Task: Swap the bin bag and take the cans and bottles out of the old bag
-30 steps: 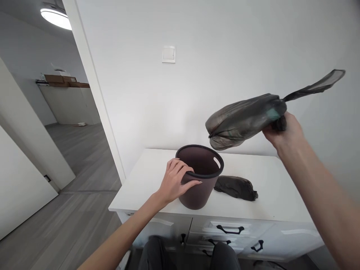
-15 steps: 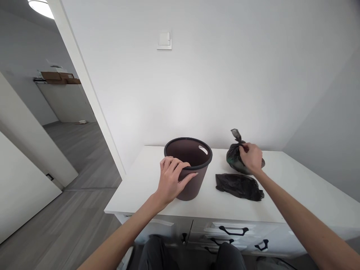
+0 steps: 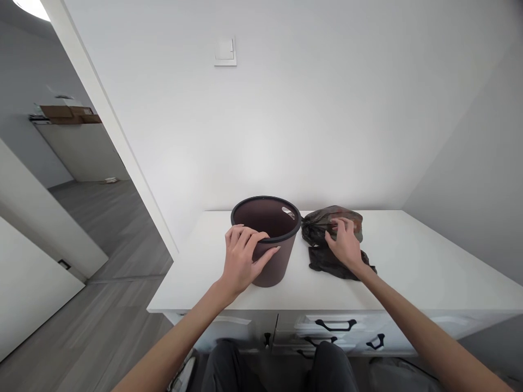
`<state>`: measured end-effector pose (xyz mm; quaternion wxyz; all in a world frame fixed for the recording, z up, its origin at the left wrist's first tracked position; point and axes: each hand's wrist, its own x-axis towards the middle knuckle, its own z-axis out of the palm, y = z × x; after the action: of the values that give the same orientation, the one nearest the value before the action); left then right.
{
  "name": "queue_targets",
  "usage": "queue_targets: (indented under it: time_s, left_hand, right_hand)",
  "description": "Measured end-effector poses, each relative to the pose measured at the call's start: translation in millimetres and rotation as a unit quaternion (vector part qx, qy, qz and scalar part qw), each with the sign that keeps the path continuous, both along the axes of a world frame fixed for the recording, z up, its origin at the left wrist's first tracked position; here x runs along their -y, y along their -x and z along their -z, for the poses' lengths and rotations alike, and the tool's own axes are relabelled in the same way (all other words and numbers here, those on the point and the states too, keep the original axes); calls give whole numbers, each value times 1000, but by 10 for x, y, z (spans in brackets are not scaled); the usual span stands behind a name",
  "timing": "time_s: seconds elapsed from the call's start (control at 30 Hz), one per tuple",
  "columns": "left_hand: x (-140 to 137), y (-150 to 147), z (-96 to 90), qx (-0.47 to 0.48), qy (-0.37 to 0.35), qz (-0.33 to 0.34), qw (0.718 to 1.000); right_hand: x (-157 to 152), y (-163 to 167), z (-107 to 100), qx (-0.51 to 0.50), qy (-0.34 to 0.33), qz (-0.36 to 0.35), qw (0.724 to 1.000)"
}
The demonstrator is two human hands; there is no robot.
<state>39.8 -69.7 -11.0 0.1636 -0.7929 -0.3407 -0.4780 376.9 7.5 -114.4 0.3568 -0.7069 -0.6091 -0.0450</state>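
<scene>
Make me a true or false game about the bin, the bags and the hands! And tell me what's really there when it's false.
1. The left hand holds the bin. True.
2. The bin is lying on its side. False: it stands upright.
3. The right hand is at the bulging bag. True.
4. The bulging bag is inside the bin. False: it is outside, next to the bin.
5. The light switch is on the wall. True.
6. The bin is bright yellow. False: it is dark purplish brown.

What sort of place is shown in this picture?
Probably a room in a home: a white drawer cabinet, a wall switch and an open doorway suggest it, though an office is possible.
</scene>
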Motion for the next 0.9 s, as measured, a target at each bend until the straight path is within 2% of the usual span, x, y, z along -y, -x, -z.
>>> queue_targets:
  time_s: [0.07, 0.2, 0.3, 0.37, 0.43, 0.53, 0.6, 0.67, 0.73, 0.77, 0.83, 0.9]
  left_hand:
    - [4, -5, -9, -2, 2, 2, 1000]
    - [64, 8, 0, -19, 20, -7, 1000]
    - [235, 32, 70, 14, -19, -30, 999]
    - [419, 40, 144, 33, -46, -6, 998]
    - [629, 25, 213, 22, -13, 48, 999]
    - [913, -54, 249, 21, 160, 112, 981]
    - [1044, -131, 201, 75, 294, 124, 945]
    - [1122, -201, 107, 133, 408, 140, 892]
    - [1161, -245, 4, 144, 492, 169, 842]
    - [1172, -253, -39, 136, 517, 181, 825]
    - [1191, -242, -95, 123, 530, 183, 819]
    - [1215, -207, -117, 132, 512, 166, 832]
  right_hand:
    - [266, -21, 204, 34, 24, 1, 999]
    - [720, -50, 637, 83, 109, -60, 989]
    - [966, 1, 697, 69, 107, -97, 987]
    - [1117, 82, 544, 8, 94, -129, 987]
    - [1285, 187, 275, -100, 96, -160, 977]
    - [1582, 360, -193, -285, 118, -208, 928]
    - [1785, 474, -464, -380, 125, -243, 884]
    - [1961, 580, -670, -444, 135, -271, 843]
    - [2094, 669, -812, -484, 146, -290, 812]
    - [2143, 702, -861, -501, 149, -297, 799]
    - [2216, 741, -920, -529, 146, -303, 779]
    - [2271, 747, -931, -557, 136, -290, 767]
